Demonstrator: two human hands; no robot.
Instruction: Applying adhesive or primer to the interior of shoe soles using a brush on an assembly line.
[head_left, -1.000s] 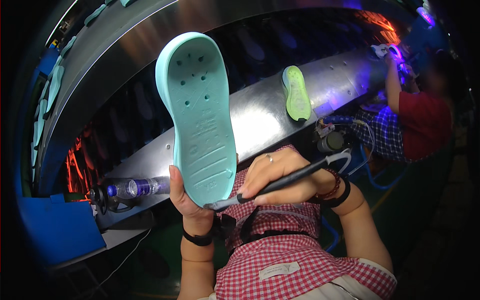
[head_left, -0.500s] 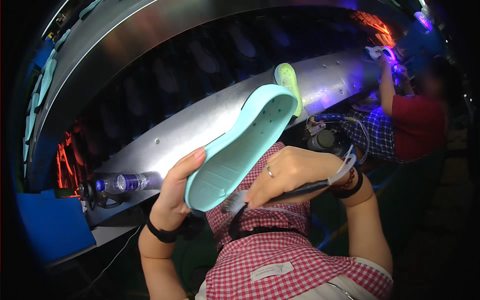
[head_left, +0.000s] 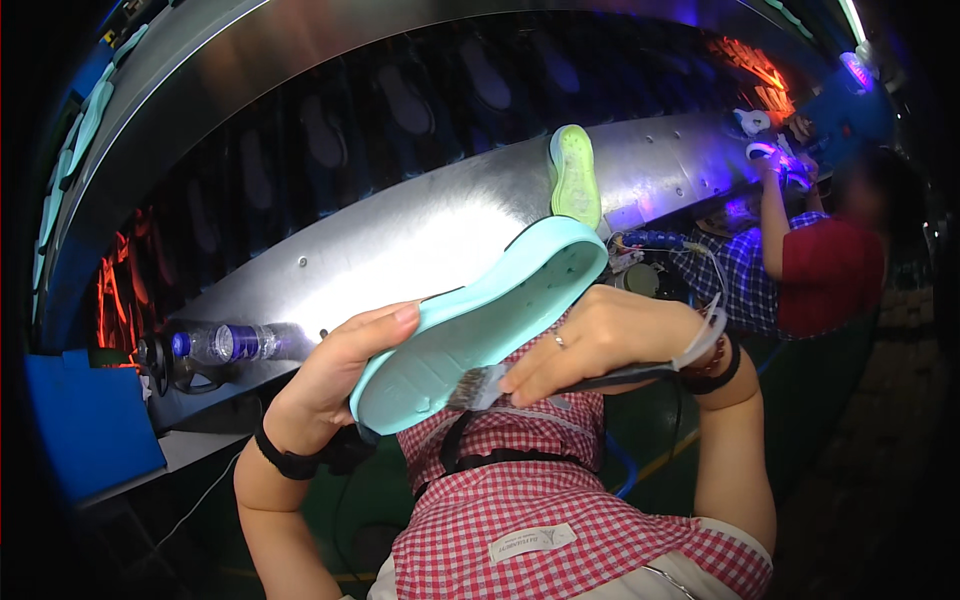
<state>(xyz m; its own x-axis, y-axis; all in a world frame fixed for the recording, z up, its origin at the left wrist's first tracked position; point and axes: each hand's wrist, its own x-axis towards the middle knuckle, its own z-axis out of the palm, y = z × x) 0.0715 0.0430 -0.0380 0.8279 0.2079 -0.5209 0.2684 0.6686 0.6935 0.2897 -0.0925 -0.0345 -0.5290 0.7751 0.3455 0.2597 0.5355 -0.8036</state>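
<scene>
A turquoise shoe sole point(head_left: 450, 330) with raised edges is tilted in front of me, its hollow inside facing up. My left hand point(head_left: 345, 360) grips its left edge near the heel, thumb over the rim. In my right hand point(head_left: 590, 340) is a brush point(head_left: 477, 387) with a dark handle and short bristles. The bristle end is at the right edge of the sole's heel; whether it touches cannot be told. A translucent tube or strap hangs by my right wrist.
A yellow-green sole point(head_left: 573, 175) lies on the curved metal ledge point(head_left: 400, 230). Beyond runs a dark conveyor carrying soles, with glowing orange heaters at both ends. Plastic bottles point(head_left: 240, 342) stand or lie at left. A co-worker in a red sleeve point(head_left: 830, 265) works at the right.
The sole has come lower and lies flatter. My right hand has brought the brush's bristles from beside the sole up to its heel edge.
</scene>
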